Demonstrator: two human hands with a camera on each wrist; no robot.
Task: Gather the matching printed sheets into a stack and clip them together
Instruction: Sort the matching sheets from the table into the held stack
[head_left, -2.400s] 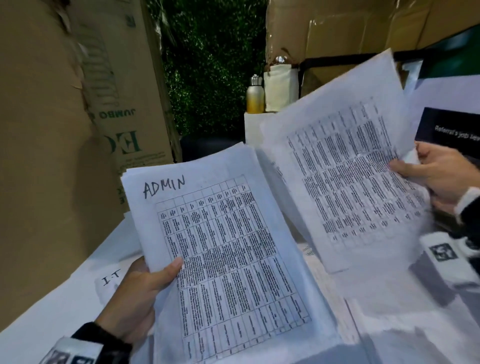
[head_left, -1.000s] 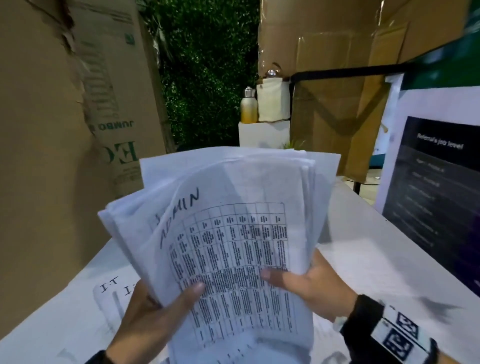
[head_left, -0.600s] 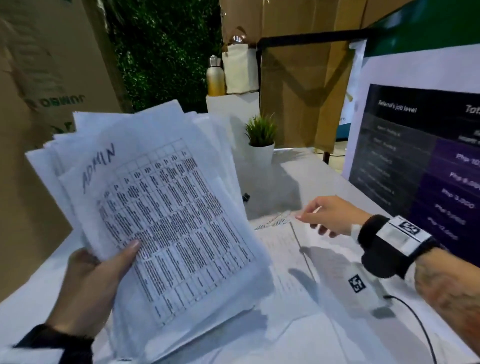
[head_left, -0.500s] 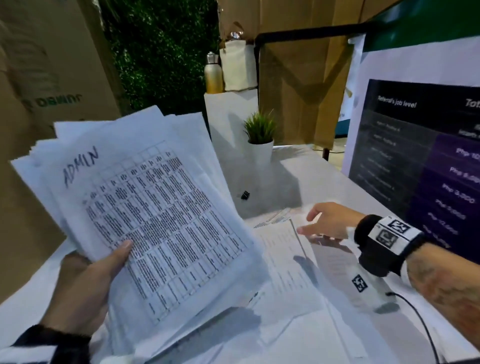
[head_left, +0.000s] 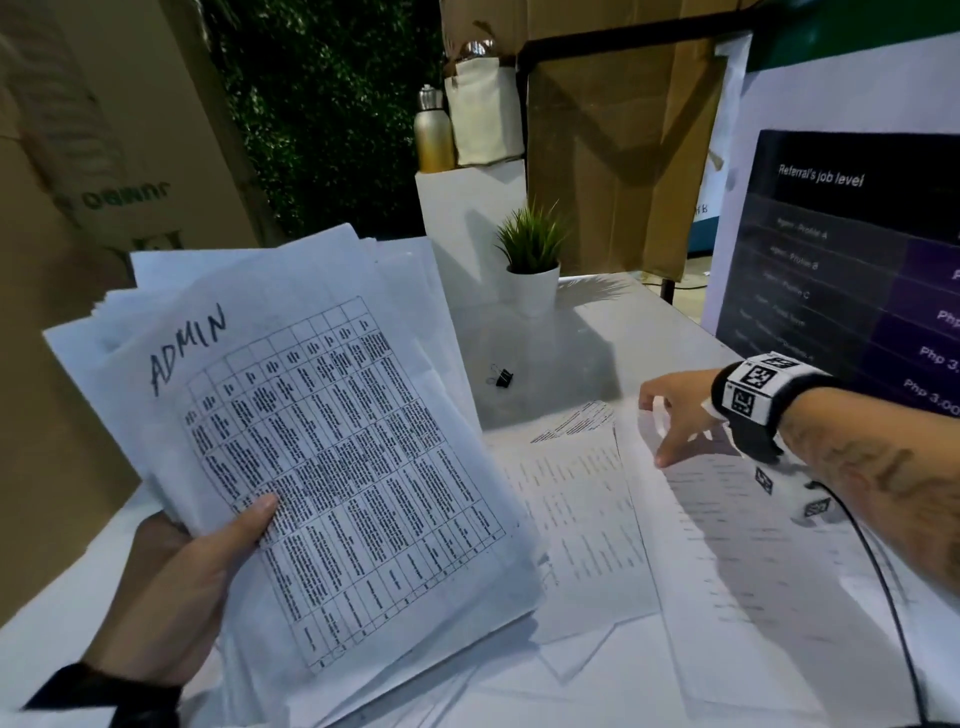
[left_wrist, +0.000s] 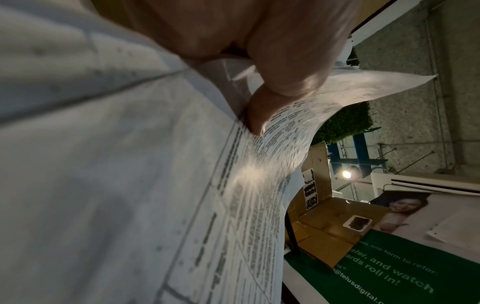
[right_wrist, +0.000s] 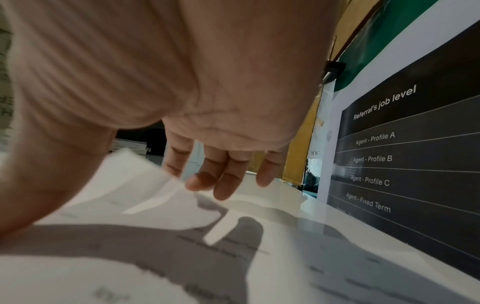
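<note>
My left hand (head_left: 208, 556) grips a loose, fanned stack of printed table sheets (head_left: 332, 467) marked "ADMIN", thumb on top; the left wrist view shows the thumb (left_wrist: 262, 107) pressing the top sheet (left_wrist: 182, 185). My right hand (head_left: 675, 415) hovers with relaxed fingers just above several other printed sheets (head_left: 587, 499) lying on the white table (head_left: 649, 338). In the right wrist view its fingers (right_wrist: 223, 176) hang a little above a sheet (right_wrist: 155, 236) and hold nothing. A small black binder clip (head_left: 503, 375) lies on the table beyond the papers.
A small potted plant (head_left: 532, 265) stands at the table's far side. A dark "Referral's job level" poster (head_left: 841, 270) walls the right edge. Cardboard boxes (head_left: 78, 260) rise at the left and back. A cable (head_left: 883, 582) trails from my right wrist.
My right hand let go of the ADMIN stack and moved right, down to the sheets on the table. The left hand kept the stack and tilted it leftward.
</note>
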